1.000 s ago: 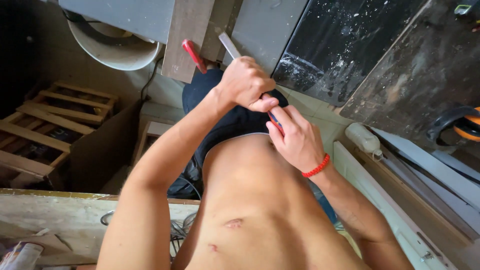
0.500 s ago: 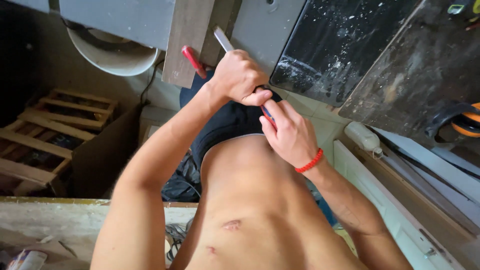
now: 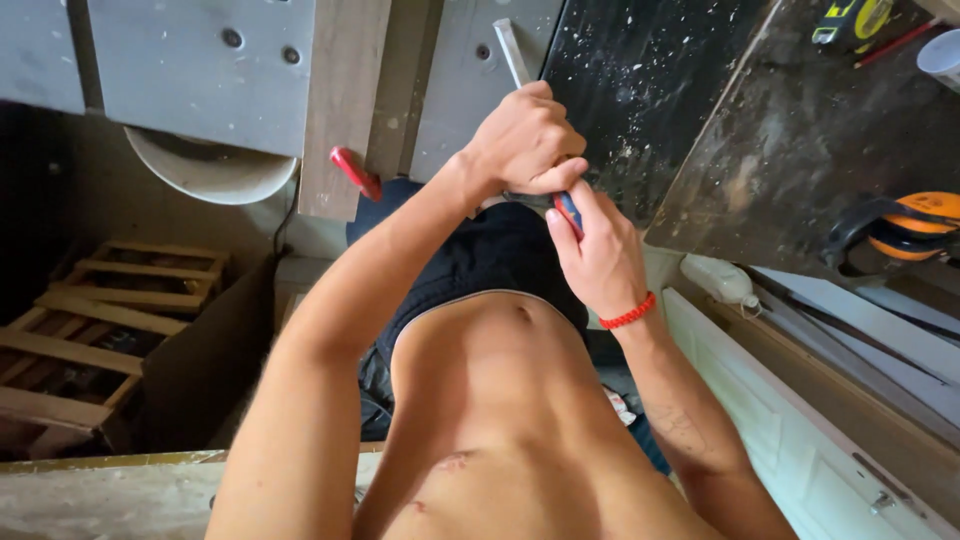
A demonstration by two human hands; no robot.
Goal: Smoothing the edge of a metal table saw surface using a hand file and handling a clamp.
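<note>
I see my left hand closed in a fist around a flat grey metal blade, which sticks up out of the fist and lies over the near edge of the grey panel. My right hand sits just below, touching the left, its fingers pinched narrow on a small red-and-blue piece at the blade's lower end; I cannot tell what that piece is. A red cord bracelet circles my right wrist. A brown wooden board lies across the panel, a red handle at its near end. On the dusty dark worktop, orange ear defenders rest by its right edge and a yellow tape measure sits at its far edge.
</note>
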